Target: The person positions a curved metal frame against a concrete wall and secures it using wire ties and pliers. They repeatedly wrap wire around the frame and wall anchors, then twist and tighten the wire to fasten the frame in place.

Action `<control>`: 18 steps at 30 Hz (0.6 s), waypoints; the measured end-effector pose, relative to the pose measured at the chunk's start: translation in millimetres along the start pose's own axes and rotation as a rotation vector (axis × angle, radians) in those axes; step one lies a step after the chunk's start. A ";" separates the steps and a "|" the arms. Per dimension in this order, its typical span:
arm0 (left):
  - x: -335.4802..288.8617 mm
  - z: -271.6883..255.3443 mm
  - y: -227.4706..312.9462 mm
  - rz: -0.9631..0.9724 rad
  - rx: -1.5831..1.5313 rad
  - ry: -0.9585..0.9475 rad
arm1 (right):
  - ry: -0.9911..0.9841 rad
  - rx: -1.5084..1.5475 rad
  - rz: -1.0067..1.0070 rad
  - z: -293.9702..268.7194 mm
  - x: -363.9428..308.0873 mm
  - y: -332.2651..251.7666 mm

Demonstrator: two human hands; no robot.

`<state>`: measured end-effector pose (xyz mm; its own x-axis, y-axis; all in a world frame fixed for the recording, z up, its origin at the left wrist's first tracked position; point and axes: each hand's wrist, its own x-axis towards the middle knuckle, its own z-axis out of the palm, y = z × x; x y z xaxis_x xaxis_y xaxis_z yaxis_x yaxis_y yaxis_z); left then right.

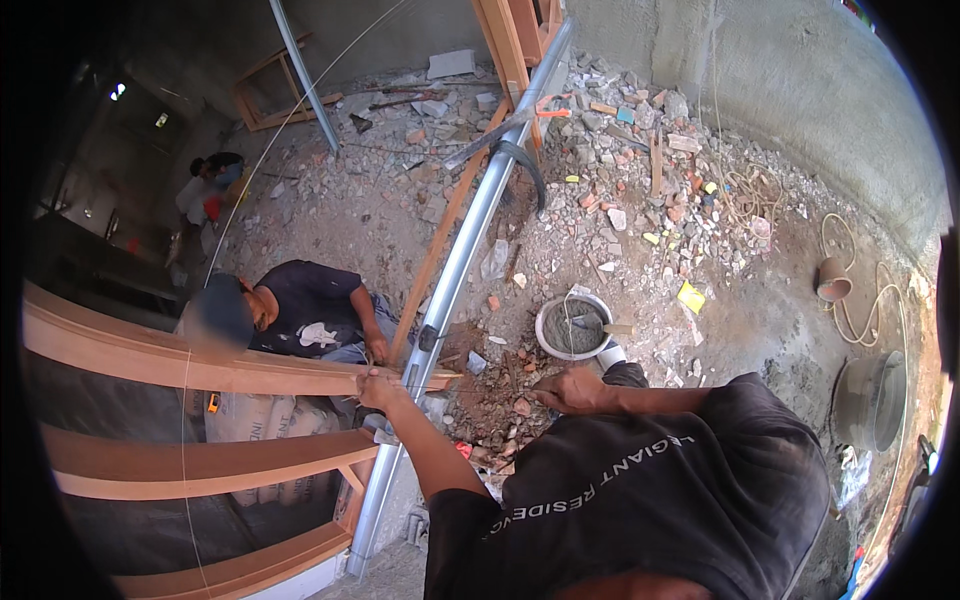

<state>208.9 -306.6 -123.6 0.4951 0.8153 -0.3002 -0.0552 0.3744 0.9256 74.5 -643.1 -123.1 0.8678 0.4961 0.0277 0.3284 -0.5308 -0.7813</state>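
My left hand [378,388] is closed at the end of a reddish wooden frame beam [270,372], beside a shiny metal post [465,230]. A thin line [470,391], string or wire, runs from it to my right hand [570,390], whose fingers are curled shut around its other end. Just beyond my right hand stands a round bucket [544,330] of wet grey mortar, with a trowel [618,329] resting in it. Across the post, a co-worker in a dark shirt and cap has a hand [377,347] close to the beam and my left hand.
Broken brick and stone rubble [620,200] covers the ground ahead. A dark strap [522,165] is wrapped around the post. Bags [265,420] lie beneath the beams. At right are a large grey tub [870,400], a brown pot [834,280] and a pale hose [880,290]. Another person crouches far left.
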 end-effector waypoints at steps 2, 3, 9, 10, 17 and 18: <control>-0.6 0.6 -3.6 0.006 0.030 0.027 | 0.017 0.043 -0.021 2.0 -2.5 6.5; 13.8 -9.0 -9.5 0.054 0.003 0.041 | 0.024 0.078 -0.034 2.3 -1.9 3.2; 23.2 -6.3 -21.1 0.055 -0.095 -0.083 | 0.003 0.050 -0.048 2.4 5.5 11.9; 13.0 -1.0 -12.9 0.073 -0.057 -0.044 | -0.009 0.053 -0.062 0.5 9.0 13.9; -8.2 57.6 6.0 0.145 -0.080 0.086 | -0.093 0.032 -0.065 -25.8 42.9 55.5; -9.3 66.9 4.3 0.152 -0.117 0.048 | -0.080 0.055 -0.075 -29.3 49.0 64.9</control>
<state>262.1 -342.0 -101.4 0.4312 0.8857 -0.1719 -0.2284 0.2915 0.9289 149.2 -673.4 -154.2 0.8084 0.5873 0.0388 0.3682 -0.4532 -0.8118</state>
